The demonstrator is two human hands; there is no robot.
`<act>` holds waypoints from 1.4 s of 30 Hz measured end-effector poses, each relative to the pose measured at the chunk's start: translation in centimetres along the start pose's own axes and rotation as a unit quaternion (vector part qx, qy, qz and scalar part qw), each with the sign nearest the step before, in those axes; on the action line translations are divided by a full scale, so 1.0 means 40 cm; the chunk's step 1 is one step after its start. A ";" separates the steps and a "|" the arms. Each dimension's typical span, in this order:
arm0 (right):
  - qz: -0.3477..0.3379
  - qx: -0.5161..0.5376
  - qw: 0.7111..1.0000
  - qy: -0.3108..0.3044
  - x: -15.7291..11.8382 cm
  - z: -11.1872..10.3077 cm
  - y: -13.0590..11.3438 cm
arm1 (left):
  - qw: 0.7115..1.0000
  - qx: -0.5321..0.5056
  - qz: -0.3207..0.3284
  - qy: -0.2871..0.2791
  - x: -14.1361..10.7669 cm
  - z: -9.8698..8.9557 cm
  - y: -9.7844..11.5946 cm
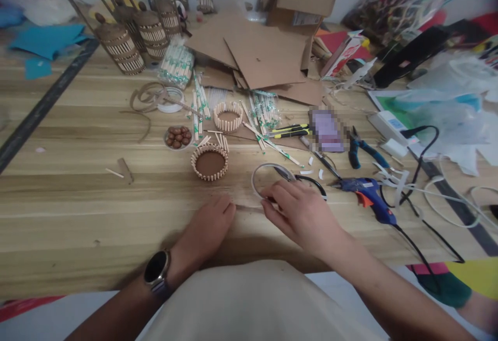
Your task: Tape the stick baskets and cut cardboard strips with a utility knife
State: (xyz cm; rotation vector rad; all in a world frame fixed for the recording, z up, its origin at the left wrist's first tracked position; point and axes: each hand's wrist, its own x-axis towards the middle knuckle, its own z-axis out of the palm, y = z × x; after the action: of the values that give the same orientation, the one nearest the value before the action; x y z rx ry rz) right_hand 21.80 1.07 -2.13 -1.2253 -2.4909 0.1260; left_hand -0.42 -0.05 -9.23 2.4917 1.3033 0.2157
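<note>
My left hand is closed near the front of the table, its fingers curled down; what they hold is hidden. A thin brownish line shows between my hands. My right hand is closed, thumb and fingers pinched beside a pale ring; whether it grips the ring is unclear. Ahead of my left hand sits a round brown cup with a wall of short sticks. Behind it stands a similar stick ring. A dish of brown balls is to their left.
A blue glue gun with cables lies right of my right hand, near blue-handled pliers. Yellow-black cutters, a blurred-out phone and bundled sticks lie ahead. Cardboard and stick lanterns stand behind.
</note>
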 end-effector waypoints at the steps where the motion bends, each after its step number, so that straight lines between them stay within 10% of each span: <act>1: 0.001 0.002 1.000 -0.009 0.003 0.001 -0.011 | 1.000 0.001 -0.001 -0.004 -0.001 -0.001 0.000; 19: -0.036 -0.087 0.994 -0.055 -0.007 0.114 -0.060 | 1.000 0.002 -0.015 0.012 -0.016 -0.027 0.009; 32: 0.025 -0.170 0.982 -0.075 0.012 -0.028 -0.005 | 0.985 0.068 0.071 0.142 -0.049 -0.006 -0.004; 37: 0.178 0.059 0.961 -0.204 0.044 -0.146 0.010 | 0.962 0.144 0.157 0.171 -0.087 0.025 -0.017; 42: 0.215 0.278 0.880 -0.318 0.086 -0.085 -0.030 | 0.951 0.185 0.160 0.190 -0.097 0.041 -0.002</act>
State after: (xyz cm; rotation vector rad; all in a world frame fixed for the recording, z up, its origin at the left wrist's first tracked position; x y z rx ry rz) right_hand 20.17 2.75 2.27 -1.6038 -2.3032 1.4597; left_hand -2.23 -3.53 -10.72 3.0986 1.1433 0.6032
